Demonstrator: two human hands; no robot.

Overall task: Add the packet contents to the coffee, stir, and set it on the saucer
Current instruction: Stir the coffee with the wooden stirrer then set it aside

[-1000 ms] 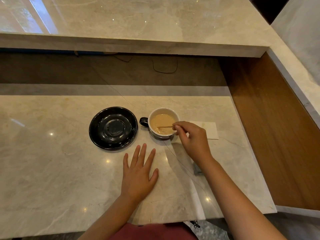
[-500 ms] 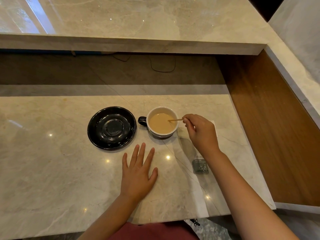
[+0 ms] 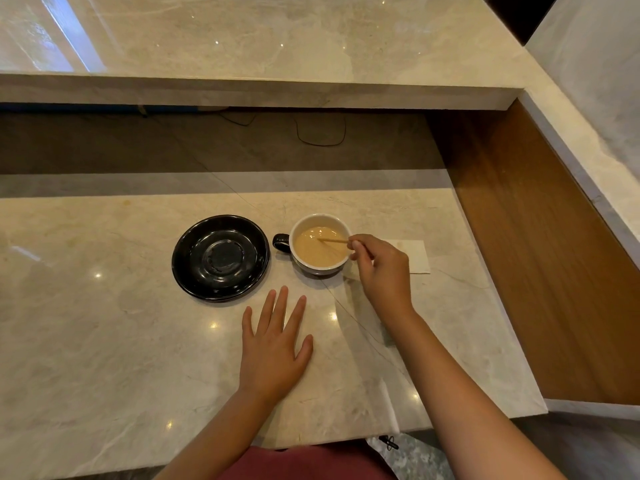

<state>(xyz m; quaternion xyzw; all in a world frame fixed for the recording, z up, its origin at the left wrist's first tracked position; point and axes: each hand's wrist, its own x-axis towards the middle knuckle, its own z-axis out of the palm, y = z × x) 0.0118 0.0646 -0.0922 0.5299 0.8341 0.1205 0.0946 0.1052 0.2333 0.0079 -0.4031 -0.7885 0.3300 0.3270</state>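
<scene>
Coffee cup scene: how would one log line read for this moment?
step: stirring | right hand: holds stick in coffee cup | left hand: flat on counter | saucer: empty, left of cup

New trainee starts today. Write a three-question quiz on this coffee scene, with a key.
1. True or false: the cup already stands on the saucer.
2. Which hand holds the stirrer? A) left hand B) right hand C) neither
3. Fill in: the cup's handle points toward the ____.

Key:
1. False; it stands on the counter, right of the empty saucer.
2. B; the left hand lies flat and open on the counter.
3. Saucer.
</scene>
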